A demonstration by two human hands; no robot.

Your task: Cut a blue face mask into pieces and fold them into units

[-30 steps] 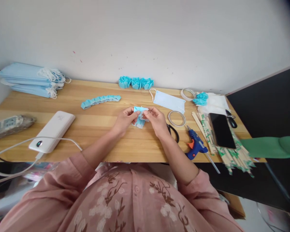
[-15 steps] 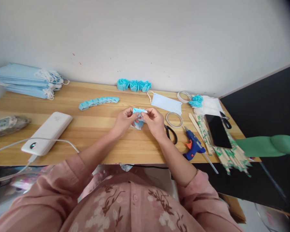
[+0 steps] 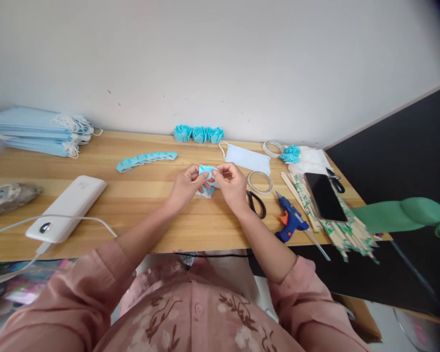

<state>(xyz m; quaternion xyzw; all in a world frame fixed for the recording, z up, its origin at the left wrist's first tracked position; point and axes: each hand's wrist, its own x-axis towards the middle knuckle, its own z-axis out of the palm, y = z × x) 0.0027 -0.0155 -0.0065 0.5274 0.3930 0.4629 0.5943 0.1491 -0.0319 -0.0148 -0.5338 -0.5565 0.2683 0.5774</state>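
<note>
My left hand and my right hand meet over the middle of the wooden table. Both pinch a small folded piece of light blue mask fabric, held just above the tabletop. Fingers of each hand are closed on its upper edge. A folded blue strip lies to the upper left of my hands. Three blue fabric rosettes sit by the wall beyond them. A flat blue face mask lies just right of my hands.
A stack of face masks is at the far left. A white power bank with a cable lies front left. To the right are tape rolls, black scissors, a blue glue gun, wooden sticks and a phone.
My hands stay together on the blue piece, with the fingers shifting slightly along its top edge. The camera view has drifted a little, sliding everything leftward.
</note>
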